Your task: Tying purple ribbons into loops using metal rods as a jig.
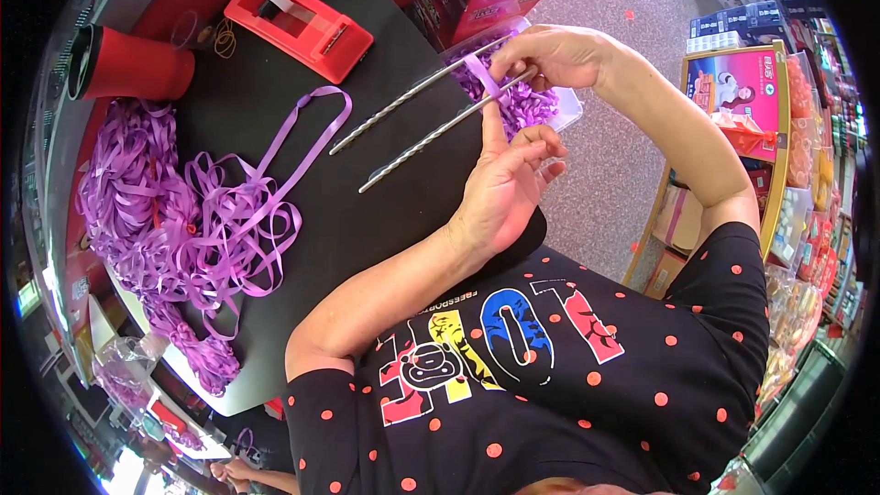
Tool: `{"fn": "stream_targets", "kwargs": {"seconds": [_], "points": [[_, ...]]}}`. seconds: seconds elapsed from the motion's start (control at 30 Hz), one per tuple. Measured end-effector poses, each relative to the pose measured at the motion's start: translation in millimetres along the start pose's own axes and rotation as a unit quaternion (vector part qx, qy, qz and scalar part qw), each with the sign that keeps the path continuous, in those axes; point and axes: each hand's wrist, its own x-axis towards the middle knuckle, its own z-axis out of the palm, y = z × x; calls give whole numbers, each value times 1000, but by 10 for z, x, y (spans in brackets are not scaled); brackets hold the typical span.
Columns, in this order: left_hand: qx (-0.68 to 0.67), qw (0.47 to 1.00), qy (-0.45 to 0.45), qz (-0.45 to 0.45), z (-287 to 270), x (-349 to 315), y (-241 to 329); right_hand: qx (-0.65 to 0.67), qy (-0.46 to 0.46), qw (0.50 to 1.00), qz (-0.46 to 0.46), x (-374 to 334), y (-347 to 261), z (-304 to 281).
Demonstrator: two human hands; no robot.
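Observation:
Two slim metal rods with spiral-grooved ends, the upper rod (403, 110) and the lower rod (422, 145), stick out side by side over the dark table. A short band of purple ribbon (480, 73) spans both near my hands. My right hand (555, 53) pinches at this ribbon between thumb and fingers, beside the rods. Below it, my left hand (502, 185) has its index finger stretched up against the ribbon at the lower rod; its other fingers are loosely bent and apart. Under my right hand, a clear plastic box (574, 114) holds many small purple ribbon pieces.
A big tangle of purple ribbon (137, 174) covers the table's left side, one loop reaching toward the rods. Behind lie a red tape dispenser (298, 26), rubber bands (225, 37) and a red cup (142, 64). Shelves (779, 156) stand right. Another person's hand (234, 471) shows lower left.

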Motion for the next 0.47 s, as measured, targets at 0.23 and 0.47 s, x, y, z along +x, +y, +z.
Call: {"fn": "stream_targets", "kwargs": {"seconds": [0.23,0.47], "points": [[6,1000,-6,-8,10,-3,22,18,-44,999,-13,157,124,-129],[3,1000,-16,-5,18,-4,56,-1,-151,988,8,462,233,-149]]}}
